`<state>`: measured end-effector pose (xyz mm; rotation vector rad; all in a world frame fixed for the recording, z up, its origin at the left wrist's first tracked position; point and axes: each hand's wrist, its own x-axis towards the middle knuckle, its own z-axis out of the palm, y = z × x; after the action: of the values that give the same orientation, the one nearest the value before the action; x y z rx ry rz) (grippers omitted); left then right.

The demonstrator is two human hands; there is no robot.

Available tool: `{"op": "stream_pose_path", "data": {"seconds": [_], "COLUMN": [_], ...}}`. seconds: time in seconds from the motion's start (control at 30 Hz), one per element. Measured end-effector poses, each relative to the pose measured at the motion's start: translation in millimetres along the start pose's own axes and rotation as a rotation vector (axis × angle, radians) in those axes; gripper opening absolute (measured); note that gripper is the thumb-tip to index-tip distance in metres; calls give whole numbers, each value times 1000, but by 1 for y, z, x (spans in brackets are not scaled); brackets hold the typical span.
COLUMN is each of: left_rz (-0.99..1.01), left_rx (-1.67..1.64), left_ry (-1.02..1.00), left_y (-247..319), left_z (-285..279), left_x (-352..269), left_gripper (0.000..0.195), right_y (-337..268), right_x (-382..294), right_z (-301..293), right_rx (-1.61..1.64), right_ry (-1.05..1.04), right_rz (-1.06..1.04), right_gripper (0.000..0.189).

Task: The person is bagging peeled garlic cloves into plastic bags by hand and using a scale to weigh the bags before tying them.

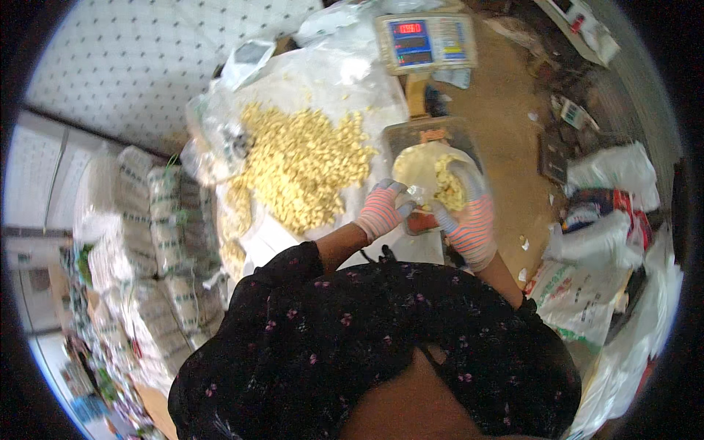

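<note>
My left hand (382,209), in a striped knit glove with grey fingertips, pinches the near edge of a clear plastic bag (419,193). Its other side meets my right hand (472,223), gloved the same way and blurred. The right fingers curve around pale yellow pieces (448,184) that look like peeled garlic cloves; their grip is too blurred to make out. These lie in a pale yellow round bag or bowl (412,162) on the pan (399,132) of a digital scale. To the left spreads a large heap of similar pieces (302,159) on white sheeting (379,104).
The scale's lit display (426,44) stands on a post behind the pan. Crumpled plastic bags (214,137) border the heap at left. Stacked wrapped bundles (129,220) rise farther left. Printed sacks (577,291) and plastic bags (610,170) lie at right beside the brown floor (511,165).
</note>
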<state>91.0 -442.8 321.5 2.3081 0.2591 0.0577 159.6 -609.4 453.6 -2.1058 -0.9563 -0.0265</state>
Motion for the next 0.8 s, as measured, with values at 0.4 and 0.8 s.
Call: {"op": "stream_pose_path", "data": {"seconds": [0.4,0.8], "left_rz": [-694,-1073], "left_rx": [-191,-406], "left_ry": [-233,179], "left_y": [-132,-141], "left_z": [13,-1], "left_x": [-178,-356], "left_gripper": [62,50], "right_y": [120,-50], "right_x": [-40,20], "right_z": [322,397], "right_rx": [1107,1293], "right_ry": [-679,-97], "right_rz": [1140,1469], "right_gripper": [42,51]}}
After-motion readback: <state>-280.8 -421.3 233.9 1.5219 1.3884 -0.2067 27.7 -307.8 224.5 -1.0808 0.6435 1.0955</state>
